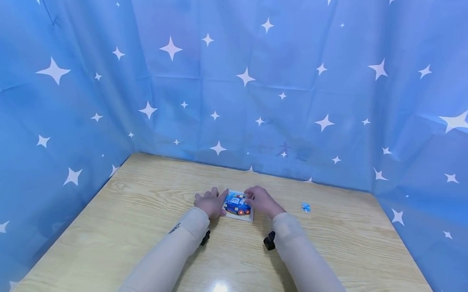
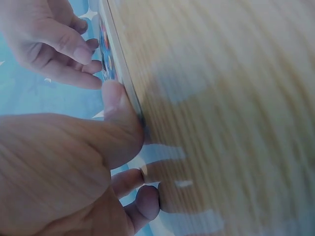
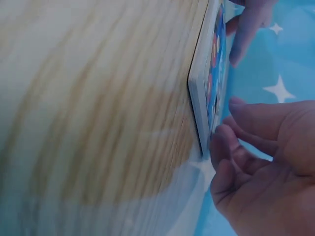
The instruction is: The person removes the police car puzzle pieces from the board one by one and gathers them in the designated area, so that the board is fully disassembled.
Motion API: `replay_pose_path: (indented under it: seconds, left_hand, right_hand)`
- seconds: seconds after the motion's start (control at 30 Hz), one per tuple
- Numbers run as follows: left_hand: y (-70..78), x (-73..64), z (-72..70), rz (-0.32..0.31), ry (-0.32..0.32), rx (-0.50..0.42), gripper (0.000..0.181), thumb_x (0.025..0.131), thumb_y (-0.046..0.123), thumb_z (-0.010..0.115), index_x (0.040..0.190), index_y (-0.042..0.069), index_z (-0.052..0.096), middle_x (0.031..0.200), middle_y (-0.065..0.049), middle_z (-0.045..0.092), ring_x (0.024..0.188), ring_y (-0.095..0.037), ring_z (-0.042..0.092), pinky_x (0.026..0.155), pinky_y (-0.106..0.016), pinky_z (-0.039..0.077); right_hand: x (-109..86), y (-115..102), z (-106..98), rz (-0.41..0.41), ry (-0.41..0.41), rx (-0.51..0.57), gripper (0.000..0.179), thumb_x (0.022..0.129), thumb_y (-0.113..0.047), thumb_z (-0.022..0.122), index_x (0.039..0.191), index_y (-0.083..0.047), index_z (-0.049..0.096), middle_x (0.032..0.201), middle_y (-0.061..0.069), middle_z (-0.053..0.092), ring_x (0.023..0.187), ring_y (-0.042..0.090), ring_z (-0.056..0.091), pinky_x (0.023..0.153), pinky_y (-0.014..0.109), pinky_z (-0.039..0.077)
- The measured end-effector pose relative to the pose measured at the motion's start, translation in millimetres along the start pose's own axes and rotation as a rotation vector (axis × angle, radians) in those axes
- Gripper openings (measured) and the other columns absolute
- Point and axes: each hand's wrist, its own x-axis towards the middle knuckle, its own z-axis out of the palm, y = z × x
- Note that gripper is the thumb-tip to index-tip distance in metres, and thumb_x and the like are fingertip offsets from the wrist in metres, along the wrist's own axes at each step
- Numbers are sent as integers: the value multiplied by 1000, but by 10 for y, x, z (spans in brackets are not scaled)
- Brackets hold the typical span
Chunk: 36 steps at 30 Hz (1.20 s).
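Note:
A small jigsaw puzzle (image 1: 236, 205) with a blue cartoon car on it lies in a white-edged tray (image 1: 240, 218) on the table. My left hand (image 1: 210, 203) rests at its left side, fingers spread; in the left wrist view the thumb (image 2: 118, 110) touches the tray's edge. Over the right part of the picture is my right hand (image 1: 262, 200), fingers loosely bent. The right wrist view shows its thumb (image 3: 261, 115) apart from the fingers, with nothing visible between them. A loose blue puzzle piece (image 1: 305, 207) lies on the table to the right of that hand.
The wooden table (image 1: 132, 229) has light grain and a bright reflection near its front edge. A blue curtain (image 1: 205, 95) with white stars hangs behind it and along both sides. Dark wrist devices (image 1: 269, 241) show under both sleeves.

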Motion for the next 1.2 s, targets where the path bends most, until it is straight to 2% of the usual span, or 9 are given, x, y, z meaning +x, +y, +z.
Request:
replay_pose_path:
  seconds: [0.17,0.37,0.57,0.87,1.03,1.2]
  left_hand:
    - [-16,-24,-34,5,-12,-6,74,100,43,62,163,32,25,126,-7,42,96,-22,43,85,-49,30]
    - [-12,-38,-34,9,-7,-1,73,100,43,62,163,31,26,126,-7,43,95,-22,44,85,-49,29]
    - [7,-55,-43,9,4,27,72,100,44,60,162,31,27,135,-10,41,95,-23,44,85,-50,30]
    - [35,-148,-96,2,16,9,70,101,42,60,162,30,28,136,-10,41,98,-23,45,88,-50,31]
    - [58,-154,-116,-2,17,13,70,100,43,61,162,30,30,130,-9,43,97,-22,46,89,-49,33]
    - [57,-155,-117,-8,18,29,71,99,44,61,162,31,30,136,-9,43,99,-22,47,88,-48,33]
  right_hand:
    - [57,13,43,-34,-24,-32,34,101,-6,62,132,6,63,124,20,64,115,33,62,97,48,50]
    - [93,-35,79,-66,-14,-53,18,101,-4,61,114,4,69,110,16,67,98,26,62,88,45,51]
    - [85,-100,112,-25,16,-49,28,99,-3,63,126,5,67,123,20,67,115,33,63,97,48,50]
    - [95,-119,134,10,50,-67,23,99,-7,66,120,3,67,113,15,68,107,27,64,94,45,51]
    - [95,-131,130,6,56,-81,19,98,-5,66,116,2,67,108,14,67,102,26,64,92,45,52]
    - [109,-132,136,5,64,-70,18,98,-6,67,115,1,67,108,14,67,103,26,63,94,44,51]
